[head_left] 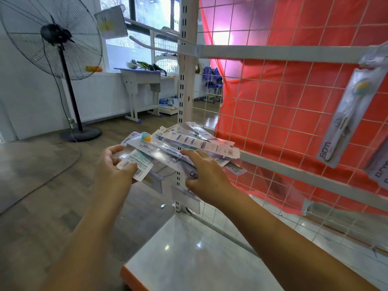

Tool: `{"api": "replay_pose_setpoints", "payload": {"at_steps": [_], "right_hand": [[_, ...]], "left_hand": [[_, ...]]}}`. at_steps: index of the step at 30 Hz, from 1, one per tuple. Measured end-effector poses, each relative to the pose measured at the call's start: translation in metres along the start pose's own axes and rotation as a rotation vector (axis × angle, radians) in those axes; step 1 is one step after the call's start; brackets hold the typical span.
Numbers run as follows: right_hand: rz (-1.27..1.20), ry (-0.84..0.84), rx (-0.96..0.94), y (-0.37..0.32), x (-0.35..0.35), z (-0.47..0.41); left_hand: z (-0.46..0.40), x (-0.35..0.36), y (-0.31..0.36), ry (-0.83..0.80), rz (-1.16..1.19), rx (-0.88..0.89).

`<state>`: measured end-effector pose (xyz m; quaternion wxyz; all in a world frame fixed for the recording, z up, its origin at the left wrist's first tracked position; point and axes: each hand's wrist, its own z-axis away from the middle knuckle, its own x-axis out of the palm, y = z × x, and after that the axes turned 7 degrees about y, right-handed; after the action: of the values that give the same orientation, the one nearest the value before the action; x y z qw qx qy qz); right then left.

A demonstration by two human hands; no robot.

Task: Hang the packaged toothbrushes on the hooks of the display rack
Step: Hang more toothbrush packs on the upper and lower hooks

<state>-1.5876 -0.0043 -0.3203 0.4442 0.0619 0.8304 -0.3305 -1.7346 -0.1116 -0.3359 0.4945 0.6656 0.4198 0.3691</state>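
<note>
Holding a fanned bundle of packaged toothbrushes (180, 145) in front of a display rack (184, 80), a person appears to be picking out the next pack to hang. The left hand (113, 164) has its grip closed around the near end of the bundle, thumb on top of a barcoded card. The right hand (201, 171) rests its fingers over the top pack (155, 150), a clear blister with a yellow and teal brush head, and seems to be drawing it free; its thumb curls below.

One hung pack (348, 114) already dangles at the far right of the wire grid (273, 114), with another cut off by the picture's edge. Bare hooks (151, 46) jut from the upright post at upper left.

The next move likely calls for separating one pack and lining its hang hole up with a hook tip. That hole cannot be made out here, and the count of packs in the bundle is unclear because they overlap.
</note>
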Motion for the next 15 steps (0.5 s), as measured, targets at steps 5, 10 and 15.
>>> {"api": "replay_pose_setpoints", "payload": {"at_steps": [5, 10, 15], "right_hand": [[-0.007, 0.007, -0.012, 0.0003, 0.0044, 0.001], [-0.008, 0.033, -0.033, 0.0027, 0.004, 0.0019], [0.0, 0.079, -0.061, 0.003, 0.0041, 0.0039]], "left_hand": [[-0.002, 0.0021, 0.0006, 0.047, -0.1, 0.066], [-0.0021, 0.0004, -0.0012, 0.1, -0.245, 0.173], [-0.0011, 0.0026, -0.0017, 0.128, -0.297, 0.262]]}}
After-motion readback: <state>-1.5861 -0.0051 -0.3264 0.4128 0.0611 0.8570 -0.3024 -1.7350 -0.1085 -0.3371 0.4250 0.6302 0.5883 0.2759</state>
